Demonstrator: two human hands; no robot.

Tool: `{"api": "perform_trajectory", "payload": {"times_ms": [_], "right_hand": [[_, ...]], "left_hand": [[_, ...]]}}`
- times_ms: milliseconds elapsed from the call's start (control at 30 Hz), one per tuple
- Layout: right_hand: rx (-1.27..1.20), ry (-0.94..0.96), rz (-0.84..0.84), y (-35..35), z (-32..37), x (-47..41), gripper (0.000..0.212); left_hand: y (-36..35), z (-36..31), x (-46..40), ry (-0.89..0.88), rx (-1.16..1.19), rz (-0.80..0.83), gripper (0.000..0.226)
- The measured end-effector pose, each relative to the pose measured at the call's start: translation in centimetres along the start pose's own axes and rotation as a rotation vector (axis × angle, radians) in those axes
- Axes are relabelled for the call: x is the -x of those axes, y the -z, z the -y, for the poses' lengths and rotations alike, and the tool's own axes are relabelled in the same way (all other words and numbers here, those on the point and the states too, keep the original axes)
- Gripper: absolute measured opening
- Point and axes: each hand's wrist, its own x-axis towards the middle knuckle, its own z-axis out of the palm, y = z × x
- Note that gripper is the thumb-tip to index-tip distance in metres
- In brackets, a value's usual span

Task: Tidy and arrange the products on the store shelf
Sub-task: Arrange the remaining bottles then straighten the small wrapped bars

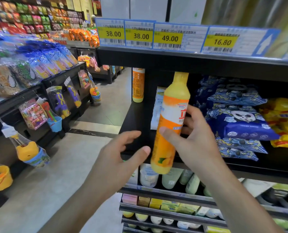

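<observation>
At the black shelf's [136, 118] left end, the right hand [193, 140] grips a tall orange-and-yellow plastic bottle [171, 121], tilted slightly, thumb across its front. Just beside its base, the left hand [118, 157] hovers, fingers spread, holding nothing.

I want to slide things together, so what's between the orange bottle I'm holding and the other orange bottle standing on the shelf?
In the head view, only bare black shelf lies between the held bottle and the standing bottle.

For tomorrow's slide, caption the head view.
Right hand holds an orange bottle at the shelf; left hand open beside it.
</observation>
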Motion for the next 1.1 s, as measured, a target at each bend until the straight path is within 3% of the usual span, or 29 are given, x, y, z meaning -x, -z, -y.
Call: {"api": "perform_trajectory", "payload": {"times_ms": [67, 200, 400, 500, 633, 733, 800, 900, 1100], "right_hand": [[0.053, 0.016, -0.065, 0.4, -0.4, -1.2, 0.067], [0.098, 0.03, -0.164, 1.0, -1.6, -3.2, 0.068], [0.134, 0.021, -0.179, 1.2, -2.5, -3.9, 0.074], [0.078, 0.076, -0.283, 0.2, -2.6, -2.5, 0.08], [0.292, 0.38, -0.538, -2.8, -2.5, 0.8, 0.048], [0.237, 0.508, -0.436, -5.4, -2.6, 1.2, 0.031], [0.192, 0.451, -0.276, -7.1, -2.1, 0.0, 0.028], [0.269, 0.264, -0.105, -10.1, -1.4, -4.0, 0.043], [0.216, -0.13, -0.123, -16.1, -1.0, -16.5, 0.074]], "left_hand": [[0.9, 0.5, -0.9, -0.072, -0.29, -0.066, 0.065], [1.3, 2.1, -2.7, -0.014, -0.611, 0.054, 0.066], [1.1, 4.6, -2.9, 0.018, -0.606, 0.116, 0.063], [1.4, 5.0, -3.0, -0.001, -0.596, 0.11, 0.063], [2.2, 5.8, -3.6, -0.007, -0.58, 0.117, 0.068], [3.0, 6.6, -4.3, -0.004, -0.551, 0.129, 0.072], [3.5, 7.1, -4.6, -0.026, -0.55, 0.16, 0.074], [4.7, 7.7, -5.2, -0.055, -0.53, 0.211, 0.07], [6.7, 8.7, -7.1, -0.048, -0.451, 0.288, 0.08]]}}
